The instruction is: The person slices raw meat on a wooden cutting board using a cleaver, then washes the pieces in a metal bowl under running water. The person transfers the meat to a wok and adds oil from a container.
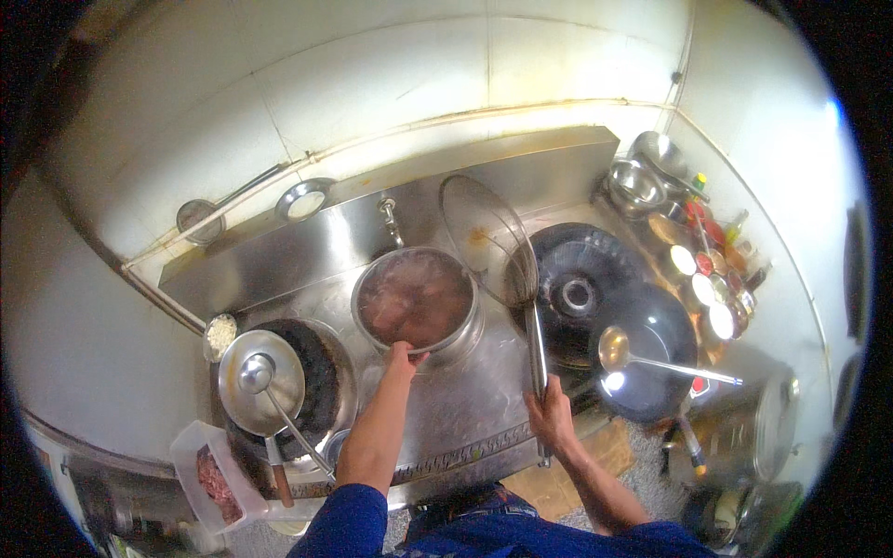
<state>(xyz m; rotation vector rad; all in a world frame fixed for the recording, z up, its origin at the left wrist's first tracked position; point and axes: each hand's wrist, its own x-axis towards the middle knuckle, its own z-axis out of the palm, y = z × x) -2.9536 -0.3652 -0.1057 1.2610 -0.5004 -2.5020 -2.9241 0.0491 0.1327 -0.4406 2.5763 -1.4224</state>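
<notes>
My left hand (407,354) grips the near rim of a round metal pot (480,326) that stands on the steel cooktop (453,401). Cloudy reddish-brown liquid (416,293) nearly fills the pot, and what lies beneath its surface is hard to make out. In my right hand (551,416) is the metal handle of a large wire-mesh strainer (485,234). The strainer's round head is held up to the right of the pot, partly in front of the steel backsplash. A water tap (391,217) is fixed behind the pot.
Right of the strainer are a burner ring (578,296) and a black wok (652,376) with a ladle (615,349) in it. Seasoning containers (703,287) crowd the far right. To the left are a steel pan (234,390) with another ladle (257,375) and a plastic tub of raw meat (188,446).
</notes>
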